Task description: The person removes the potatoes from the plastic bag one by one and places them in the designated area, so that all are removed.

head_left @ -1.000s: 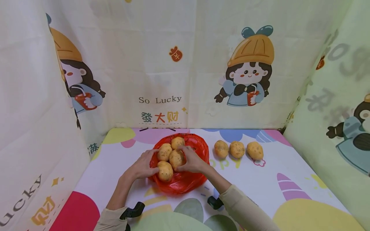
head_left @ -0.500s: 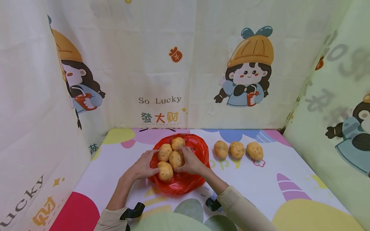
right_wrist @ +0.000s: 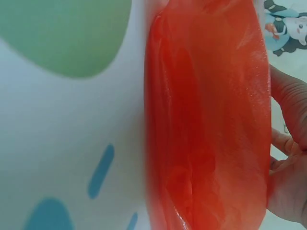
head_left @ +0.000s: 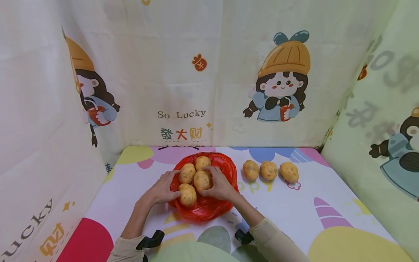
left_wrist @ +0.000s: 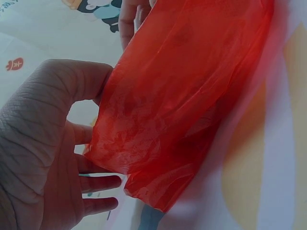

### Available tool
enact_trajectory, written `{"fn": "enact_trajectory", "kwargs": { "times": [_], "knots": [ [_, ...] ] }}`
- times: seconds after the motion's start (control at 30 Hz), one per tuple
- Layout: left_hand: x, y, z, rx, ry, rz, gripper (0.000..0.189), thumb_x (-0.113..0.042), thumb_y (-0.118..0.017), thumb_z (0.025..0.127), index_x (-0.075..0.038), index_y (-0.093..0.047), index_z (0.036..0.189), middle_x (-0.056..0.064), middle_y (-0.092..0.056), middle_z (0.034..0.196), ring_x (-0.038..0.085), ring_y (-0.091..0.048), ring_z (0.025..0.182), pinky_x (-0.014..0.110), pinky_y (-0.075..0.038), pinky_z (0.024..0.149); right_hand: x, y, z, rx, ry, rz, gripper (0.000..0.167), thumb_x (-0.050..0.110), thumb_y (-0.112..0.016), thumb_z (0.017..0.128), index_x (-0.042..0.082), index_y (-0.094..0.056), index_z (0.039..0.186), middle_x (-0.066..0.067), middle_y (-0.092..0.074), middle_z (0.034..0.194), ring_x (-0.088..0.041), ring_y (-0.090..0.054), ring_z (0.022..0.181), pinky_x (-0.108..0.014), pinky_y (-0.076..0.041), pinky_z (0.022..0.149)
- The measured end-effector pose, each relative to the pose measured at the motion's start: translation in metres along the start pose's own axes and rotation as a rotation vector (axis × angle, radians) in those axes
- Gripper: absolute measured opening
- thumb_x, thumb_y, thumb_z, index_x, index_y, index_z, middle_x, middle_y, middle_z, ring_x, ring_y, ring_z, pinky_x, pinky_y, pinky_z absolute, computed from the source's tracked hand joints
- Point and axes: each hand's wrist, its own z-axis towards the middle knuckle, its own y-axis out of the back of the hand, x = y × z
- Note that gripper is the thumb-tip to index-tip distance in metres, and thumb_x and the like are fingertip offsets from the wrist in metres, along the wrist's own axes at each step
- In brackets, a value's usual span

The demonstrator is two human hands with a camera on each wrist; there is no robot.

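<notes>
Potatoes, four, heaped in a red plastic bag (head_left: pixel 209 207) lying open on the printed table cover (head_left: pixel 327 189). Bag rim is touched at its left by the left hand (head_left: pixel 162 189), fingers relaxed. Middle potato (head_left: pixel 202 180), long axis roughly upright in view, is clasped by the right hand (head_left: pixel 222 187), fingers curled round it. Three potatoes (head_left: pixel 269 170) are ranged in a row, rightward, apart.
</notes>
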Motion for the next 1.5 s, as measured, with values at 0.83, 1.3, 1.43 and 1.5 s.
{"fn": "enact_trajectory", "kwargs": {
  "times": [0.83,1.3,1.43,1.5],
  "knots": [
    [0.000,0.000,-0.001,0.010,-0.003,0.000,0.085,-0.028,-0.075,0.080,-0.011,-0.036,0.154,0.018,-0.038,0.154,0.039,-0.038,0.139,0.066,-0.040,0.109,0.002,0.015,-0.042,-0.097,0.088,0.085,0.079,0.020,-0.087,0.076,0.018,-0.048,0.144,-0.004,-0.050,0.137,-0.020,-0.053,0.119,-0.045,-0.054,0.096],
    [-0.003,0.001,0.000,0.009,-0.004,0.001,0.083,-0.027,-0.073,0.079,-0.011,-0.037,0.152,0.019,-0.038,0.153,0.038,-0.039,0.138,0.065,-0.040,0.110,0.001,0.029,-0.067,-0.142,0.089,0.080,0.079,0.018,-0.087,0.077,0.019,-0.048,0.145,0.000,-0.051,0.142,-0.021,-0.051,0.128,-0.056,-0.049,0.104],
    [-0.003,0.001,-0.001,0.005,-0.004,0.001,0.083,-0.027,-0.074,0.080,-0.011,-0.037,0.152,0.019,-0.038,0.153,0.039,-0.039,0.138,0.066,-0.039,0.110,-0.001,0.034,-0.073,-0.156,0.087,0.062,0.078,0.019,-0.087,0.077,0.019,-0.048,0.144,-0.001,-0.053,0.141,-0.023,-0.052,0.126,-0.057,-0.050,0.103],
    [-0.003,0.000,-0.001,0.006,-0.004,-0.001,0.083,-0.027,-0.074,0.080,-0.011,-0.037,0.152,0.019,-0.039,0.153,0.039,-0.039,0.138,0.066,-0.039,0.110,-0.003,0.036,-0.076,-0.162,0.085,0.057,0.078,0.020,-0.088,0.077,0.018,-0.048,0.144,-0.002,-0.053,0.140,-0.023,-0.053,0.125,-0.055,-0.052,0.100]
  ]
}}
